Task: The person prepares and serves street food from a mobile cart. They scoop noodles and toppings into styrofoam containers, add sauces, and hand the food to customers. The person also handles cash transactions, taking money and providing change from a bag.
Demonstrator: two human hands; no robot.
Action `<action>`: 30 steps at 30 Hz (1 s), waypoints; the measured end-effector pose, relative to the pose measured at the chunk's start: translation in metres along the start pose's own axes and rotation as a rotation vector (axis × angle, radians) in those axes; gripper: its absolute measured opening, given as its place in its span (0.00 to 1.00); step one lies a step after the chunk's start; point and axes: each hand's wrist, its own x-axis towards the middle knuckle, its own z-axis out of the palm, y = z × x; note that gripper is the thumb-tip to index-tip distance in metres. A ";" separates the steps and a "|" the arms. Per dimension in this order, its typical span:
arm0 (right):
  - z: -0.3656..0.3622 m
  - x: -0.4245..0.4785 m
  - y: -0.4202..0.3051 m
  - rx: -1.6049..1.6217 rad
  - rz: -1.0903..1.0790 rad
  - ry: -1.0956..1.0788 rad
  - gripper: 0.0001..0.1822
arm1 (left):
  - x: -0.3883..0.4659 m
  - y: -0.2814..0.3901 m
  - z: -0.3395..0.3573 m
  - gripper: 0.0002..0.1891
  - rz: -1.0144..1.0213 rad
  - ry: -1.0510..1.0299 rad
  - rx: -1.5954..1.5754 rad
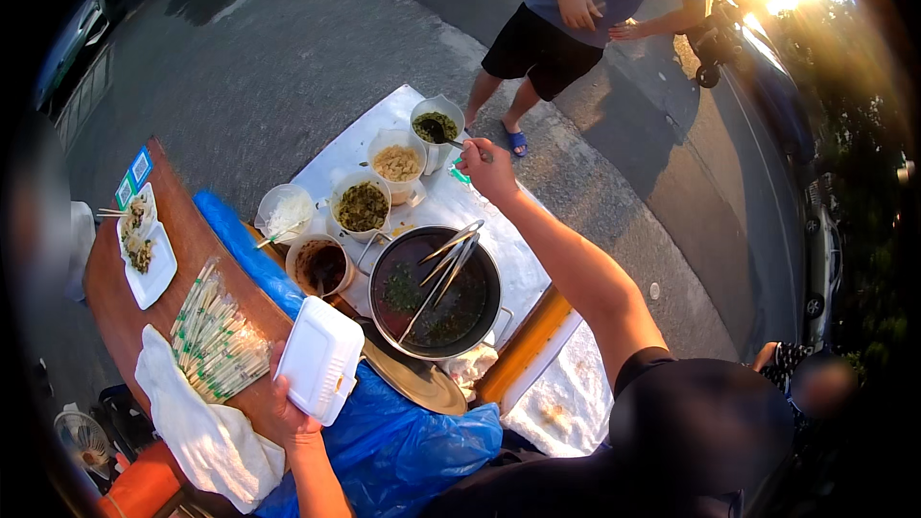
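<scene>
My left hand (293, 406) grips a closed white foam takeout box (320, 360) above the edge of the wooden board. My right hand (487, 167) holds the handle of a dark spoon (434, 131), whose bowl rests in a plastic jug of chopped green food (437, 117). Beside it stand a jug of pale tan food (396, 162) and another of dark green chopped food (362, 206). A tub of white shreds (286, 213) and a tub of dark red sauce (321, 266) are nearer the board. Tongs (455, 259) lean in a pot of dark broth with green bits (403, 288).
Wrapped chopsticks (216, 338) and a white towel (209, 446) lie on the wooden board (245, 302), with an open foam box of food (150, 259). A round metal lid (432, 385) and blue plastic (403, 424) are below the pot. A person (575, 21) stands beyond the table.
</scene>
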 end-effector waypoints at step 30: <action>-0.093 -0.166 -0.214 0.485 0.217 -0.154 0.18 | 0.156 -0.041 0.117 0.43 -0.145 -0.304 -0.163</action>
